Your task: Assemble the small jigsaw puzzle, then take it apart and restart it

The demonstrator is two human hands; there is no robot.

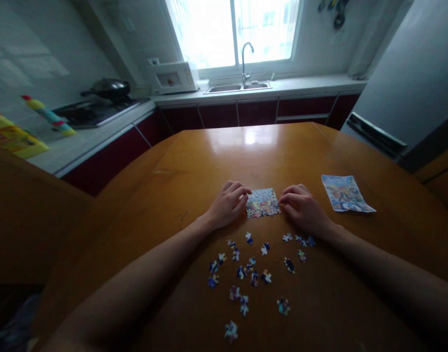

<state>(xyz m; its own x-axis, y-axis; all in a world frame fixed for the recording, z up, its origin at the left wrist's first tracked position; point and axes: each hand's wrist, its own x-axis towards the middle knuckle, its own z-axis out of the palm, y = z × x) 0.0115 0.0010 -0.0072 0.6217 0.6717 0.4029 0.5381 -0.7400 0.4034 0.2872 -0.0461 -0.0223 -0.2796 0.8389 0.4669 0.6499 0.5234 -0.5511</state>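
Observation:
A partly joined jigsaw puzzle lies flat on the wooden table, with a pale blue upper part, a many-coloured lower part and a jagged near edge. My left hand is at its left side, fingers bent and fingertips on the upper left edge. At the right edge, my right hand has its fingers curled close together, the tips against the puzzle. The two hands grip it from both sides. Nearer to me lie several loose puzzle pieces, among them a dark one and a pale one.
A creased printed picture sheet lies on the table to the right. Beyond the table are a sink with a tap, a white microwave, and a stove with a dark pan. A fridge stands at right.

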